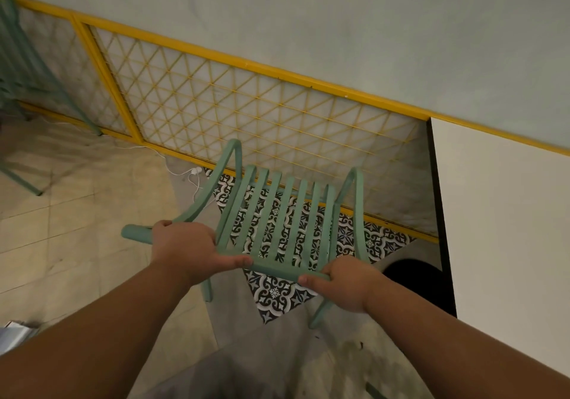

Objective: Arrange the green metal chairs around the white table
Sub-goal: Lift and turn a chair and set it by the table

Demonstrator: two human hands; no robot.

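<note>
Both hands clamp the near edge of the green slatted chair [277, 222], left hand [188, 250] at its left corner and right hand [348, 284] at its right, the chair standing just left of the white table [509, 229], before the yellow lattice panel [246, 105]

The single head-worn view looks steeply down and forward from above the person's own forearms, which enter from the bottom edge and reach to a green chair [277, 222] held close in front, near the frame's middle. The picture is tilted (the yellow lattice fence [246, 105] and the wall behind it run slanting from upper left to lower right), and the wide lens bends the edges. The white desk [509, 229] shows only as a corner at the right edge, a second green chair [21, 68] at far left.
</note>
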